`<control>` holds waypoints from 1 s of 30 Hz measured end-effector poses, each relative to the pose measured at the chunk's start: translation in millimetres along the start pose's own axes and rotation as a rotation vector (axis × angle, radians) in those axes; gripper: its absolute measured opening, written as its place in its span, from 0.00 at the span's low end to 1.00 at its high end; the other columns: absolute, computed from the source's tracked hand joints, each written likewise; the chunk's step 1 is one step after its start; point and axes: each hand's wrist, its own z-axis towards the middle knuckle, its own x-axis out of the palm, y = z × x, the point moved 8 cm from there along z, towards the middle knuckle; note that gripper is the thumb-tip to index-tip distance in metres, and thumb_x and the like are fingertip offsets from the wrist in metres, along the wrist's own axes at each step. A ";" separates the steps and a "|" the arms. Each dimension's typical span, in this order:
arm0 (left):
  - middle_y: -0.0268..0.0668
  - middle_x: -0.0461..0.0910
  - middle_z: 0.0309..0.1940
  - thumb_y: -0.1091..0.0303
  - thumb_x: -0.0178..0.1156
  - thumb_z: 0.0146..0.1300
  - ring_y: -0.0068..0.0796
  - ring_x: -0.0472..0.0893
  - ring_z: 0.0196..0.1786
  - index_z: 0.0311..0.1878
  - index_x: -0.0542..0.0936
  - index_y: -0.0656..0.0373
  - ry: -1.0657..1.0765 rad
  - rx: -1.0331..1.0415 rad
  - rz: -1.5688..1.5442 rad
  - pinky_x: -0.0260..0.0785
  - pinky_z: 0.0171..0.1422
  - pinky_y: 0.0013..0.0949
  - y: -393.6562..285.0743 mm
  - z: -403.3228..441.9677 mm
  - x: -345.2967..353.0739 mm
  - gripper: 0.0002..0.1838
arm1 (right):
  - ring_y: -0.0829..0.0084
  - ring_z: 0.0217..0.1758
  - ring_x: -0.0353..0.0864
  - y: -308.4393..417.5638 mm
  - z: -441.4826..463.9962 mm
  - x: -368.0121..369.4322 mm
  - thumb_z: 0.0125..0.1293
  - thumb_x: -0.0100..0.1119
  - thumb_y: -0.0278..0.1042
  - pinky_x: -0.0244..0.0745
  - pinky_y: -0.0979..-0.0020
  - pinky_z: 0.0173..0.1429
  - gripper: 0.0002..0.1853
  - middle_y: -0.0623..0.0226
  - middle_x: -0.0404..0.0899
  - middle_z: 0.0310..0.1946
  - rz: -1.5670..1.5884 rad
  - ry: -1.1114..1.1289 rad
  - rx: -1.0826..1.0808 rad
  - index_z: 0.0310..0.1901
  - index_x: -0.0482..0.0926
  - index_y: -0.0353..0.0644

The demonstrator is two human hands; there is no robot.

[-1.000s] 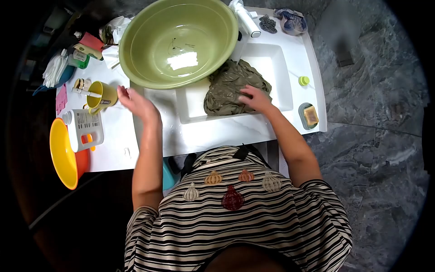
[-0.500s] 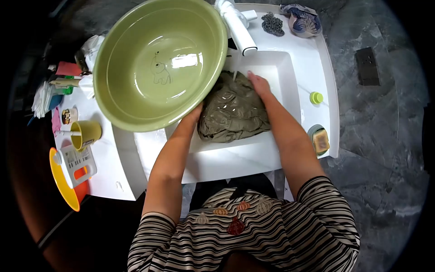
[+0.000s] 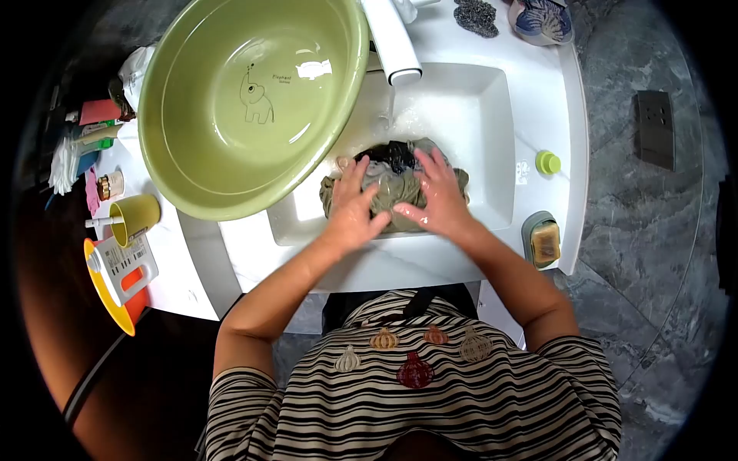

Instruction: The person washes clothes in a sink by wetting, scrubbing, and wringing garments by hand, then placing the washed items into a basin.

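Observation:
A wet olive-grey garment [image 3: 399, 190] lies bunched in the white sink [image 3: 492, 138], with a black piece of cloth [image 3: 397, 156] on its far side. My left hand [image 3: 354, 211] rests on the left part of the bundle, fingers spread. On the right part, my right hand [image 3: 440, 198] presses down with its fingers apart too. Water runs from the white faucet [image 3: 393, 46] just beyond the cloth. A large green basin [image 3: 192, 146] with an elephant drawing sits left of the sink, overlapping its edge.
To the right are a green cap [image 3: 548, 162] and a soap bar [image 3: 546, 243] in a dish. A scouring pad [image 3: 477, 17] lies at the back. On the left stand a yellow cup [image 3: 135, 218] and a white jug [image 3: 127, 266].
Both hands have moved from the sides of the bundle to its top. The garment is more compact and nearer me, and black cloth now shows. The view has shifted slightly.

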 end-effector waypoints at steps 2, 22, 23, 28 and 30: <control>0.47 0.54 0.70 0.52 0.63 0.49 0.52 0.51 0.72 0.57 0.74 0.60 0.071 -0.145 0.283 0.46 0.69 0.65 -1.6 -4.1 18.3 0.32 | 0.47 0.72 0.49 -3.4 -2.8 20.2 0.48 0.67 0.55 0.55 0.47 0.66 0.36 0.53 0.56 0.67 -0.052 0.035 0.021 0.49 0.77 0.30; 0.52 0.80 0.41 0.40 0.45 0.61 0.53 0.79 0.46 0.44 0.80 0.59 -0.206 -0.508 0.395 0.70 0.51 0.48 129.3 151.6 33.1 0.30 | 0.52 0.41 0.80 -113.9 153.7 41.7 0.62 0.51 0.51 0.74 0.58 0.49 0.22 0.54 0.82 0.34 -0.203 -0.038 0.380 0.31 0.82 0.38; 0.53 0.79 0.44 0.37 0.42 0.62 0.54 0.77 0.49 0.47 0.80 0.59 -0.136 -0.601 0.287 0.68 0.54 0.48 136.1 152.0 32.9 0.33 | 0.51 0.45 0.79 -122.2 158.1 50.1 0.63 0.49 0.53 0.73 0.59 0.51 0.24 0.51 0.81 0.38 -0.236 0.093 0.392 0.34 0.82 0.37; 0.56 0.75 0.53 0.33 0.39 0.62 0.55 0.73 0.58 0.55 0.77 0.62 -0.224 -0.606 -0.055 0.61 0.63 0.43 131.0 125.1 1.0 0.40 | 0.55 0.50 0.78 -121.2 130.4 23.2 0.63 0.49 0.60 0.69 0.64 0.58 0.29 0.49 0.79 0.46 0.356 0.211 0.518 0.46 0.80 0.37; 0.55 0.76 0.52 0.35 0.42 0.62 0.50 0.74 0.58 0.54 0.77 0.65 -0.093 -0.570 -0.223 0.61 0.64 0.41 79.9 90.1 -24.5 0.39 | 0.59 0.55 0.74 -79.5 94.6 -7.2 0.60 0.52 0.62 0.64 0.64 0.63 0.34 0.53 0.77 0.52 0.470 0.372 0.384 0.53 0.76 0.37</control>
